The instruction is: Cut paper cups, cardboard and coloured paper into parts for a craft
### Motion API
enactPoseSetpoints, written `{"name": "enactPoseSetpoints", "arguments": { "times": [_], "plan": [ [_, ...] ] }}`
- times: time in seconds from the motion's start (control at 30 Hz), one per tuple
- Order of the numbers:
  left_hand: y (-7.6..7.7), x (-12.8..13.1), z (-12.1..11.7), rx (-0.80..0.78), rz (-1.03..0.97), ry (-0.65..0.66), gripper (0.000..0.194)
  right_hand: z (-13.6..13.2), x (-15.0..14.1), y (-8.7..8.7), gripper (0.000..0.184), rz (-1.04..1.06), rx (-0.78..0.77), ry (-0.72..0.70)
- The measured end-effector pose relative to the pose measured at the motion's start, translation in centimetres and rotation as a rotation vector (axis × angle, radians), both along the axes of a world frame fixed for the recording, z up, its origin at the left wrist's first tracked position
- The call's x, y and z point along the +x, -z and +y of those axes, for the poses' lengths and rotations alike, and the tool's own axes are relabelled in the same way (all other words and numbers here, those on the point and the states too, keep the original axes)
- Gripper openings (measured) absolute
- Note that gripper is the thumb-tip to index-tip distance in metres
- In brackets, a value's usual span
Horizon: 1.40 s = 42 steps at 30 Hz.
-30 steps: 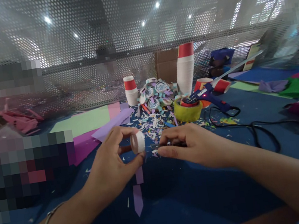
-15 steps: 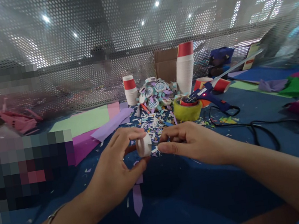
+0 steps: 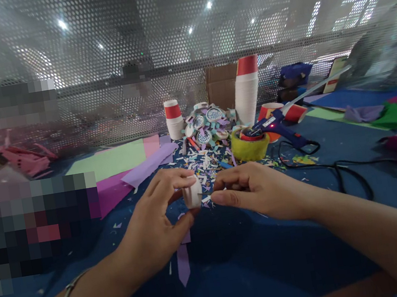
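Observation:
My left hand (image 3: pixel 156 215) grips a short white round piece (image 3: pixel 192 193), which looks like the cut-off bottom of a paper cup, between thumb and fingers. Its flat face is turned to the right. My right hand (image 3: pixel 252 187) is closed in a pinch on a thin dark pointed tool (image 3: pixel 205 194), whose tip reaches the white face; its kind is too small to tell. Under my left hand lies a pointed purple paper strip (image 3: pixel 183 266), partly hidden by the fingers.
Paper scraps (image 3: pixel 208 162) litter the blue table. Behind are a pile of decorated round pieces (image 3: pixel 204 125), a small cup stack (image 3: pixel 174 122) and a tall cup stack (image 3: pixel 247 93). A blue glue gun (image 3: pixel 273 124) rests on a yellow tape roll (image 3: pixel 247 148), its black cord (image 3: pixel 338 176) trailing right.
The thin dark tool now shows between my right fingers and the white piece. The white piece has turned slightly; both hands stay nearly in place.

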<state>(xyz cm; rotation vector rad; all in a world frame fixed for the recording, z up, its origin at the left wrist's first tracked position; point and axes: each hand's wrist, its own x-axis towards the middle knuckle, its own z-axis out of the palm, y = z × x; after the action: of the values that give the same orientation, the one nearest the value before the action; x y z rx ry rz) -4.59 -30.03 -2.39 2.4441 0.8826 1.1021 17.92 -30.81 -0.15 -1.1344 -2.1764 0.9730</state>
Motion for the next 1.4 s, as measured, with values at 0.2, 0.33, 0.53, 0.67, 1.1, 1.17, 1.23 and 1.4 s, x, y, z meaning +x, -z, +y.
{"name": "enactPoseSetpoints", "arguments": {
  "times": [0.2, 0.33, 0.53, 0.67, 1.1, 1.17, 1.23, 1.4],
  "plan": [
    [-0.2, 0.1, 0.0, 0.105, 0.070, -0.033, 0.037, 0.0, 0.1, 0.1, 0.025, 0.005, 0.006, -0.022],
    [-0.9, 0.0, -0.3, 0.261, 0.174, -0.081, 0.034, 0.0, 0.2, 0.2, 0.025, 0.002, 0.030, -0.019],
    [-1.8, -0.1, -0.9, 0.493, 0.374, -0.093, 0.028, 0.1, 0.0, 0.3, 0.027, -0.047, 0.053, -0.004],
    [-1.9, 0.1, -1.0, 0.293, 0.327, -0.144, 0.034, 0.1, -0.1, 0.4, 0.029, -0.082, 0.072, 0.025],
    [-2.0, 1.2, -0.6, -1.002, -0.123, -0.017, 0.031, 0.2, 0.1, 0.8, 0.032, 0.029, 0.094, 0.111],
    [-1.9, 1.4, -0.8, -1.023, -0.111, -0.002, 0.035, 0.1, 0.0, 0.9, 0.025, 0.073, 0.089, 0.075],
    [-1.9, 1.6, -1.1, -1.017, -0.060, 0.004, 0.039, 0.0, -0.2, 0.9, 0.018, 0.093, 0.077, 0.034],
    [-1.8, 1.7, -1.5, -0.966, 0.076, -0.008, 0.032, -0.1, -0.7, 0.9, 0.013, 0.065, 0.077, 0.011]
  ]
}}
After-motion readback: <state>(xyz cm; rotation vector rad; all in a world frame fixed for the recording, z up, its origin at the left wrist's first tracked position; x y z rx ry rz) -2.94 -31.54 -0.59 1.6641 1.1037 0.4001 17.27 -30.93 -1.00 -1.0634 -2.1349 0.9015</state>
